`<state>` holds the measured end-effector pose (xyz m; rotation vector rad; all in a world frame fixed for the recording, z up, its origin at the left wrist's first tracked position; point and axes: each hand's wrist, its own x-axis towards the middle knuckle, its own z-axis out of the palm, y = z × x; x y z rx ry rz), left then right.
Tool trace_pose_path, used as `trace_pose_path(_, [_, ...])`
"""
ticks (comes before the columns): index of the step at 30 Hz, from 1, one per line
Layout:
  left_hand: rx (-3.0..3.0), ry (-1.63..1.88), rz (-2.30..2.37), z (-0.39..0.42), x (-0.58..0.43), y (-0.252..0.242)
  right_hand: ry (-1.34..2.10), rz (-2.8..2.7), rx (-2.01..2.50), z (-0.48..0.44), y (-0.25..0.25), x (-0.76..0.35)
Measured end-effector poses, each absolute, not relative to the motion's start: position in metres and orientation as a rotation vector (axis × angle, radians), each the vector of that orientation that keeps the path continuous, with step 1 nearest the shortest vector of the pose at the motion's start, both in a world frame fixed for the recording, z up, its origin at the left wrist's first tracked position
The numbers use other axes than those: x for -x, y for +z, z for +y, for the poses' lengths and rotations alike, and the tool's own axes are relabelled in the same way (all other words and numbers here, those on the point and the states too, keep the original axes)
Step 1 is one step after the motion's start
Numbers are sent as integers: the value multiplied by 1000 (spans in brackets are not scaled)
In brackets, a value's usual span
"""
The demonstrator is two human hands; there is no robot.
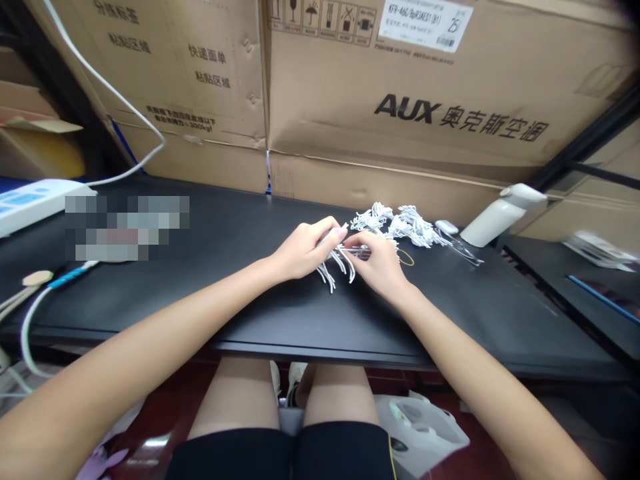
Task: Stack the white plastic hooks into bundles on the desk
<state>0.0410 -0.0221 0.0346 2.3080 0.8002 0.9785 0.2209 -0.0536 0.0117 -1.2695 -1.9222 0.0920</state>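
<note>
My left hand [306, 250] is closed around a bunch of thin white cords [327, 272], whose loose ends hang below the fingers over the black table [300, 317]. Just to its right, my right hand [376, 261] has its thumb and fingers pinched on white strands of the same kind, which run between the two hands. Behind my right hand lies a pile of bundled white cords [413, 225]. A thin yellow loop [407, 258] rests beside my right fingers.
A white bottle [500, 217] leans at the back right, near eyeglasses [463, 250]. Large cardboard boxes [400, 80] stand behind the table. At the left are a white power strip [45, 200] and a cable [31, 333]; a plastic bag [425, 433] is below.
</note>
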Motion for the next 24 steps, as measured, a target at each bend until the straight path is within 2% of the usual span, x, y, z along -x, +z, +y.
trace_pose_path(24, [-2364,914,811,-21,-41,34,303,-1982,1257,-54,10,-218])
